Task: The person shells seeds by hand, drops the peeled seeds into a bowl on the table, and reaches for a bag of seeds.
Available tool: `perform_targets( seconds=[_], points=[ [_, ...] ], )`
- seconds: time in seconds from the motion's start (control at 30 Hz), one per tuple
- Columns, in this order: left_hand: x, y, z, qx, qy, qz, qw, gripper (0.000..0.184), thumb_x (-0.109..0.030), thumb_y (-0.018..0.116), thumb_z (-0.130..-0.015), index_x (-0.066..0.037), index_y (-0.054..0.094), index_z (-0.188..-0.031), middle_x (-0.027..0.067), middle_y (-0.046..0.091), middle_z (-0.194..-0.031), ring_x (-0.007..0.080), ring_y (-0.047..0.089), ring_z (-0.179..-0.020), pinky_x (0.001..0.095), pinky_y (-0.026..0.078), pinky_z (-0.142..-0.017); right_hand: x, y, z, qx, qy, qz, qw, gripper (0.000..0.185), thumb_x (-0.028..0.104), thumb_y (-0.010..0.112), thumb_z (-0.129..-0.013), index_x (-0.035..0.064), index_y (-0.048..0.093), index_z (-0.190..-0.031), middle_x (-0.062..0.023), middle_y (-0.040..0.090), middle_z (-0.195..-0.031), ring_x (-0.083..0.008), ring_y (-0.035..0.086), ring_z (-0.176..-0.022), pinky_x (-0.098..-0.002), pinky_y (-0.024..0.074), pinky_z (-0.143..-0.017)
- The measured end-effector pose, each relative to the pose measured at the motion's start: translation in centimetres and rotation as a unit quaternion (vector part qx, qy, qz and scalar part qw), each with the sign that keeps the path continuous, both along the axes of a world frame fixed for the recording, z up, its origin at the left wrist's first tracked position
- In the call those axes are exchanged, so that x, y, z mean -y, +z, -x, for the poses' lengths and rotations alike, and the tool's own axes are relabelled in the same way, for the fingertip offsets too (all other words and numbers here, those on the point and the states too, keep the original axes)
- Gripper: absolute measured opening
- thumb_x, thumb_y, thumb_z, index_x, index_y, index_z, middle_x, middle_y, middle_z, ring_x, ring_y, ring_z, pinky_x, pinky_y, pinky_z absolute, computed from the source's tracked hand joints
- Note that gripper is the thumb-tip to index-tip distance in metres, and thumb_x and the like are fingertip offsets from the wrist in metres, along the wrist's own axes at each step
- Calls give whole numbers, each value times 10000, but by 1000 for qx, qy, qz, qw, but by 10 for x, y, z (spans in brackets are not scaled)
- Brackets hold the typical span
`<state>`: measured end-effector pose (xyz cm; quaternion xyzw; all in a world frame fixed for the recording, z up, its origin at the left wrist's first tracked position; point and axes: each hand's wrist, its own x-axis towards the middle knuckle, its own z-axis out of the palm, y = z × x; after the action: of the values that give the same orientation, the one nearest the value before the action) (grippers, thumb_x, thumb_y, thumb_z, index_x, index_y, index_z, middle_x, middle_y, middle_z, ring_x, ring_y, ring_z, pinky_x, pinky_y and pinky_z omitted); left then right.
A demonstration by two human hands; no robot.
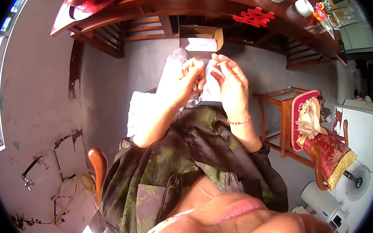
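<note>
The small pale piece (221, 64) is at the fingers of the person's right hand (235, 86), out over the lap, and it sits at about two o'clock from the pale bits (194, 84) in the left hand (183, 84). It looks very light and thin, a bit stiff, and not slippery. It might snap or bend if pinched hard, so a soft pinch near one end, with thumb and one fingertip, should do. The pale bits look light too, but a loose bunch could slide apart, so it is best held round the middle. They are small and blurry here, so it is hard to be sure what they are. The left fingers are curled in, nearly closed round the bits. The right fingers are bent, with a narrow gap that seems to hold the piece. Both arms reach up toward twelve o'clock and the hands are near each other, not touching. The right palm turns toward nine o'clock, and a red bracelet (239, 122) rings that wrist. A cardboard box (219, 39) is past the hands at twelve o'clock.
</note>
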<state>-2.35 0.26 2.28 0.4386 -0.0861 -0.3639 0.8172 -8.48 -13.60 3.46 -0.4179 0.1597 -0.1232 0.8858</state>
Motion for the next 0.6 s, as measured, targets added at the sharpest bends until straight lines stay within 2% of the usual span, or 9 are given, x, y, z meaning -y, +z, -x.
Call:
perform_targets(
  seconds=[0.07, 0.1, 0.3, 0.43, 0.6],
  points=[
    [5, -4, 1, 6, 46, -2, 999, 246, -264, 502, -970, -105, 454, -789, 7, 455, -595, 71, 409, -477, 206, 246, -390, 0, -4, 1, -24, -36, 28, 999, 205, 75, 546, -943, 24, 625, -1125, -56, 643, -1026, -113, 587, -930, -255, 497, -823],
    [6, -5, 1, 7, 52, 3, 999, 229, -264, 493, -972, -107, 463, -808, 7, 465, -594, 64, 395, -471, 202, 242, -387, -1, 1, 0, -31, -46, 19, 998, 206, 65, 561, -933, 14, 634, -1119, -32, 627, -954, -100, 580, -897, -240, 497, -783],
    [5, 0, 1, 24, 30, -8, 999, 194, -245, 492, -975, -73, 534, -896, 9, 494, -608, 53, 401, -485, 199, 250, -400, 6, -5, 3, 31, 4, -14, 999, 188, 50, 571, -922, -10, 616, -1094, -56, 643, -948, -103, 603, -833, -232, 501, -739],
    [4, 1, 1, 26, 33, -9, 999, 167, -201, 497, -976, -50, 558, -942, -2, 493, -607, 43, 407, -493, 191, 266, -422, 1, -4, 8, 26, 16, -22, 999, 140, 45, 595, -906, -6, 612, -1036, -95, 662, -965, -122, 630, -809, -238, 516, -710],
    [0, -9, 7, 26, 21, -6, 999, 148, -177, 517, -967, -38, 567, -968, -4, 502, -623, 42, 420, -509, 187, 282, -431, -7, -11, 22, 9, 28, -28, 999, 106, 45, 590, -909, -1, 599, -1004, -79, 659, -909, -120, 629, -779, -242, 519, -699]
  ],
)
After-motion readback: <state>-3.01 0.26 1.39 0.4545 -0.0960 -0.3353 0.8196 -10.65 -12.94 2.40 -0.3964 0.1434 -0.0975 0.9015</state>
